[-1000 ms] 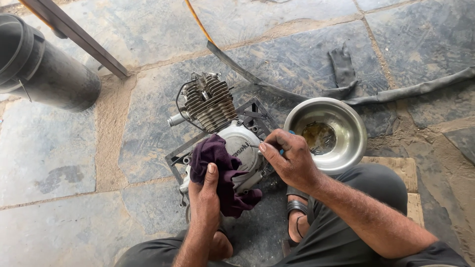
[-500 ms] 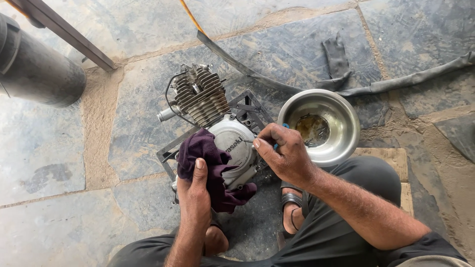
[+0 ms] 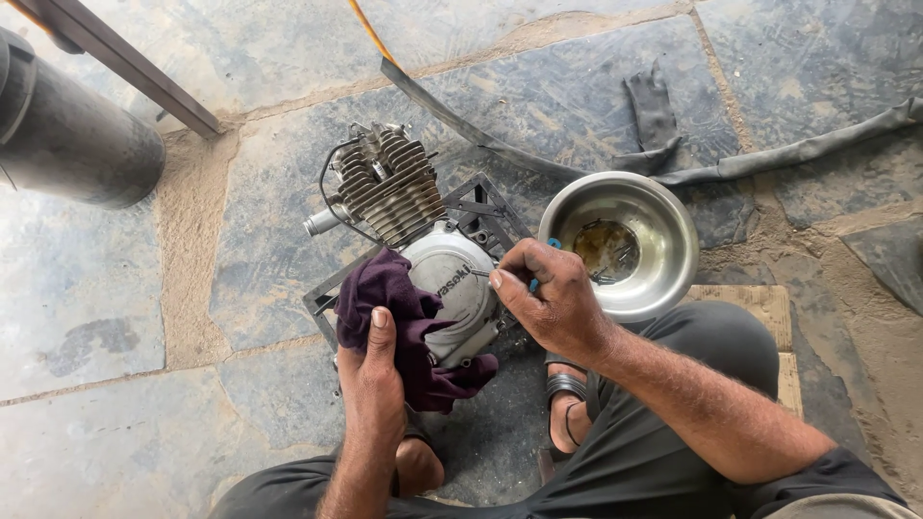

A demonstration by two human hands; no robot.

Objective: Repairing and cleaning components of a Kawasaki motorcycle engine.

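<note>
A small motorcycle engine (image 3: 423, 250) with a finned cylinder and a round silver side cover sits on a dark metal frame on the stone floor. My left hand (image 3: 375, 380) presses a dark purple rag (image 3: 389, 308) against the engine's left side. My right hand (image 3: 548, 298) is closed around a slim tool with a blue handle (image 3: 538, 274), its metal tip touching the right edge of the silver cover.
A steel bowl (image 3: 663, 221) with small parts and oily liquid stands right of the engine. Black rubber strips (image 3: 673, 144) lie behind it. A dark cylinder (image 3: 67, 144) and a metal bar (image 3: 125, 67) are at the top left. My knees and a sandalled foot (image 3: 567, 404) are below.
The view has shifted slightly, so the engine and bowl sit a little higher and further left. Both hands stay on the engine, the right one working at the cover's edge.
</note>
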